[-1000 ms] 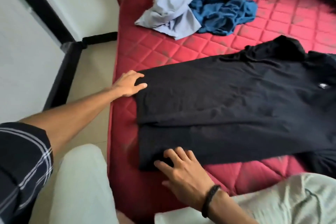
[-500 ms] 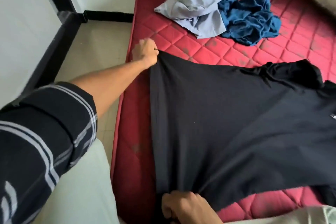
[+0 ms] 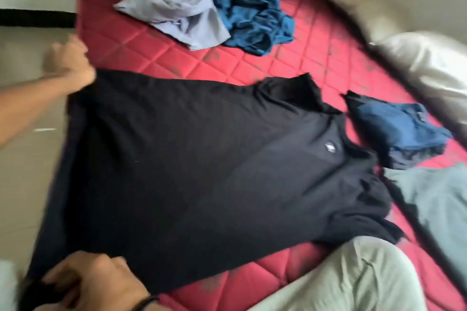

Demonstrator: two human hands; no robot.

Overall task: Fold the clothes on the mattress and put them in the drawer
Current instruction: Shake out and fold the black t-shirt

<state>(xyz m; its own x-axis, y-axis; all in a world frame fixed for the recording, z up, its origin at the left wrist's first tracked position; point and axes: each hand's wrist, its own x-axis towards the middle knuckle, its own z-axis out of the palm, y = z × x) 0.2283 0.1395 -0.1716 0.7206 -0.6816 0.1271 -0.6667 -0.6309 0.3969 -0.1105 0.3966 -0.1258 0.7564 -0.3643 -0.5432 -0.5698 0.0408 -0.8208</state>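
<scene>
left hand [image 3: 69, 63]: fist clenched on the far hem corner of the black shirt [image 3: 202, 166], out past the mattress [image 3: 252, 63] edge. It's blurry, so I'm reading the grip from the bunched cloth.
right hand [image 3: 93, 283]: fingers curled tight round the near hem corner, close to the camera. Both corners pinched, probably to pull the hem taut before folding.
black shirt: front up, hem held off the mattress side, collar end lying flat on the red quilting, so it's spread, not folded yet.
grey shirt [image 3: 177, 2]: crumpled beyond the black shirt, waiting its turn.
blue shirt [image 3: 255, 23]: bunched up, touching the grey one's right side.
folded blue clothes [image 3: 396, 129]: just past the black shirt's collar, looks done.
drawer: not in view.
</scene>
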